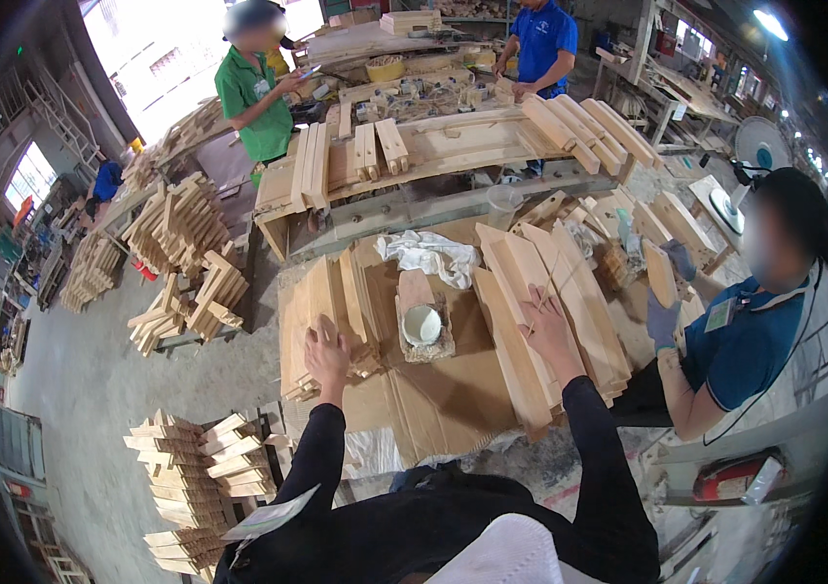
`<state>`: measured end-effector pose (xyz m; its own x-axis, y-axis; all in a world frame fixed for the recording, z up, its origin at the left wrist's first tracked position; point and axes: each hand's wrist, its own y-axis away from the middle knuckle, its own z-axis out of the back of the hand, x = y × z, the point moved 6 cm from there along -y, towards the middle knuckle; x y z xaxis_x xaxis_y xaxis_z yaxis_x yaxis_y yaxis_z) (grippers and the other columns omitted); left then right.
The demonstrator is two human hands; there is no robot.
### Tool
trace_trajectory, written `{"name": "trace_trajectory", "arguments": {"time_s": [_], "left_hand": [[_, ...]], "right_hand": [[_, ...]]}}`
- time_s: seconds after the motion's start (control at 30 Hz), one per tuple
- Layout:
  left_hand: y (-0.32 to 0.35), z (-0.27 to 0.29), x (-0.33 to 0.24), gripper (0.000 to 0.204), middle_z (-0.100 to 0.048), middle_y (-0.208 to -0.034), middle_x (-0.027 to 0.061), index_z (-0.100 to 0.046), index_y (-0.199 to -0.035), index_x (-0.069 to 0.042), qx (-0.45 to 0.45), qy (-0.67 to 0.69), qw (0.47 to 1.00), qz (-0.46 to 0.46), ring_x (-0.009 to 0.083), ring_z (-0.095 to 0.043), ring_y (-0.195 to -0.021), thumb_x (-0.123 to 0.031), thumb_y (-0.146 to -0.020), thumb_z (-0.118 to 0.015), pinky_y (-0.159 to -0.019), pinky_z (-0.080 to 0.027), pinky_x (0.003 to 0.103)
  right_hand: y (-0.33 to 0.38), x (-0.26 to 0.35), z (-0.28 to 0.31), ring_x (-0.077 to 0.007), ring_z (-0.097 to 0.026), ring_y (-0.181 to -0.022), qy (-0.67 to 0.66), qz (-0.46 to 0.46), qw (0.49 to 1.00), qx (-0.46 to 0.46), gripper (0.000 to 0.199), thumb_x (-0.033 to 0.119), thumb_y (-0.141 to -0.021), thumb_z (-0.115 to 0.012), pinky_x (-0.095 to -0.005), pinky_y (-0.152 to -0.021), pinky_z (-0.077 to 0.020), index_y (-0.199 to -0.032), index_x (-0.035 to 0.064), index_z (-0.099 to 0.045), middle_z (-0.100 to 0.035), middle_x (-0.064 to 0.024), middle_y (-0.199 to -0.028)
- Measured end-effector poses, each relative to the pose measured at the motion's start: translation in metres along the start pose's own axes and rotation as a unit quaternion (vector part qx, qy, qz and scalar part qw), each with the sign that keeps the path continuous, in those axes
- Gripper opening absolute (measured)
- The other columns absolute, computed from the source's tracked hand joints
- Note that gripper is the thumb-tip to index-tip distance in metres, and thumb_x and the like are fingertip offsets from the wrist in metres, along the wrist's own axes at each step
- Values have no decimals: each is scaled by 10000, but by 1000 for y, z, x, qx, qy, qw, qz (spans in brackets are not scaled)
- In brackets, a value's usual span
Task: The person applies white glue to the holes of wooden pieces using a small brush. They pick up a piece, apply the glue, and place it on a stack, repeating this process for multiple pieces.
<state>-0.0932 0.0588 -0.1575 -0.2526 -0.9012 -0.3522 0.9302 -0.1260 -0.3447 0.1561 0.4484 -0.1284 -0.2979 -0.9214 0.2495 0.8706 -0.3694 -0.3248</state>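
Observation:
My left hand (327, 356) rests with its fingers apart on a stack of pale wooden pieces (309, 304) at the left of the worktable. On the right, my right hand (547, 334) is over a row of long wooden boards (503, 341), with a thin stick (552, 277) held between its fingers. Between the two stacks, a small cup of white paste (423, 326) stands on a wooden block (418, 289). Behind it lies a crumpled white cloth (428, 257).
Cardboard (453, 399) covers the worktable. At right, a gloved co-worker (750, 311) holds a wooden piece (660, 273). Beyond, people in green (256, 107) and blue (542, 49) stand by another bench (453, 141). Stacked wood (178, 477) stands on the floor, lower left.

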Motion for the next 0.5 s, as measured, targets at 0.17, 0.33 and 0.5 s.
{"name": "trace_trajectory", "arguments": {"time_s": [0.17,0.33,0.5], "left_hand": [[0,3,-4,629,-509,-1291,213,-448,-1381,-173,12,13,1000,-2,358,-527,-1163,-305,-804,-663,-953,-454,423],[-2,2,-2,627,-508,-1287,219,-453,-1375,-170,10,27,1000,4,361,-533,-1152,-302,-799,-663,-930,-468,434],[1,0,1,629,-510,-1279,225,-457,-1370,-160,-12,16,1000,-16,366,-540,-1138,-287,-793,-674,-918,-474,433]], "right_hand": [[3,-1,-2,-277,-321,-1397,5,6,1000,-9,511,194,-709,-732,-449,-1142,-250,-1192,100,-595,-351,-132,-1506],[2,1,0,-280,-318,-1399,20,5,1000,-6,514,185,-704,-753,-439,-1149,-251,-1182,84,-593,-338,-126,-1514],[2,-1,-4,-293,-352,-1377,11,23,999,-40,507,168,-682,-753,-458,-1134,-265,-1154,77,-594,-381,-147,-1483]]}}
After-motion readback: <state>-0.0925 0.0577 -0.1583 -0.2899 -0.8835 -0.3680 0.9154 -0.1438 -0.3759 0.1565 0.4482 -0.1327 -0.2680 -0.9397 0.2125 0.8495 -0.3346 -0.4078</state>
